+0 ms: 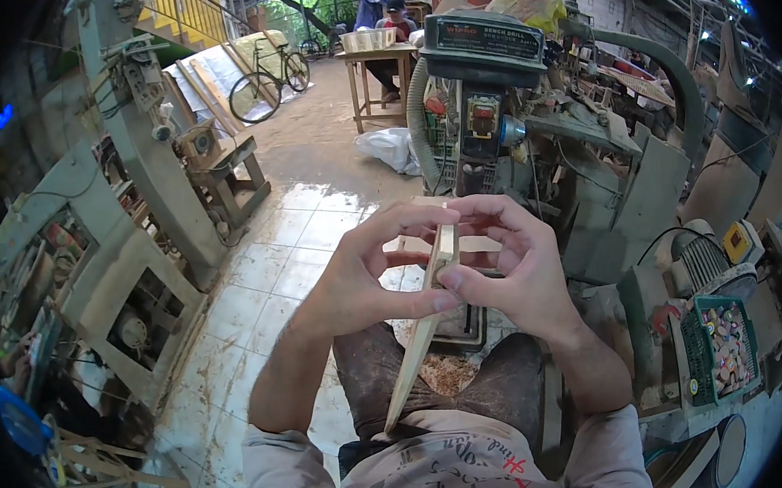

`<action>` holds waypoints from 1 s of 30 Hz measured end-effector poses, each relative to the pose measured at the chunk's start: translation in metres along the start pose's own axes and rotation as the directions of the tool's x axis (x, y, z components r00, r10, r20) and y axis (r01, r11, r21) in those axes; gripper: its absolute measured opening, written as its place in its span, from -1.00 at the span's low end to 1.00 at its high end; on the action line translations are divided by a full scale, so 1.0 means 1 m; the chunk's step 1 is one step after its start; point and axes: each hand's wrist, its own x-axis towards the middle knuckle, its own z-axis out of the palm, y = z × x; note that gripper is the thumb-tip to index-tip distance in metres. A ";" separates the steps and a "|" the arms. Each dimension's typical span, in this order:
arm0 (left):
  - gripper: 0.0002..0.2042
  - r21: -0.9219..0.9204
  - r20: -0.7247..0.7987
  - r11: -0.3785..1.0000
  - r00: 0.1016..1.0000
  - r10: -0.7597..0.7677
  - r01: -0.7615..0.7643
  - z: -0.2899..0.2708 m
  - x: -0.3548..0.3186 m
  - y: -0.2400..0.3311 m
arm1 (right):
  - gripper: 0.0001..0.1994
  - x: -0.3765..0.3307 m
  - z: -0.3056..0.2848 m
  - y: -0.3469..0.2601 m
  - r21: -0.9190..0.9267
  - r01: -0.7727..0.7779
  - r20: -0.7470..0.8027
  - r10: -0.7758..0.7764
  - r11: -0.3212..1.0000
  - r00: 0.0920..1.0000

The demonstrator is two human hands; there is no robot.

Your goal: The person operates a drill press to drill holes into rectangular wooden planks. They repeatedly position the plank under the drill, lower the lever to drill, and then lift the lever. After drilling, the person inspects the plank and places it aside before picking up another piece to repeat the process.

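In front of my chest I hold a long, pale wooden strip [419,346] with both hands. Its upper end is thicker and stands upright between my fingers, while the lower end narrows and slants down toward my shirt. My left hand [356,264] closes on the strip from the left, its thumb lying across the side. From the right, my right hand [521,258] grips the same upper part, thumb pressed to the edge and fingertips at the top. Just beyond my hands stands a green bench drill [483,43], its lower part partly hidden by them.
Wood shavings [447,373] lie between my knees. At right are a green crate [717,348] of small colourful pieces and a grey motor [693,257]. Dusty machine frames [137,307] stand left. Farther off, a person [394,26] sits at a wooden table [378,54] near a bicycle [269,78].
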 end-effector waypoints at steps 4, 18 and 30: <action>-0.37 0.014 -0.120 0.997 0.990 0.071 -0.070 -0.025 -0.008 -0.006 | -0.52 -0.006 -0.015 0.008 -0.003 0.035 -0.024 -0.035 0.999 0.999; -0.20 -0.107 -0.514 0.994 0.857 -0.033 -0.026 -0.091 -0.065 -0.038 | -0.54 -0.105 -0.152 0.016 -0.008 -0.198 -0.421 0.176 0.980 0.890; -0.23 -0.149 -0.613 0.988 0.780 -0.124 0.040 -0.086 -0.050 -0.044 | -0.44 -0.322 -0.175 0.036 -0.240 -0.435 -0.961 -0.147 0.868 0.236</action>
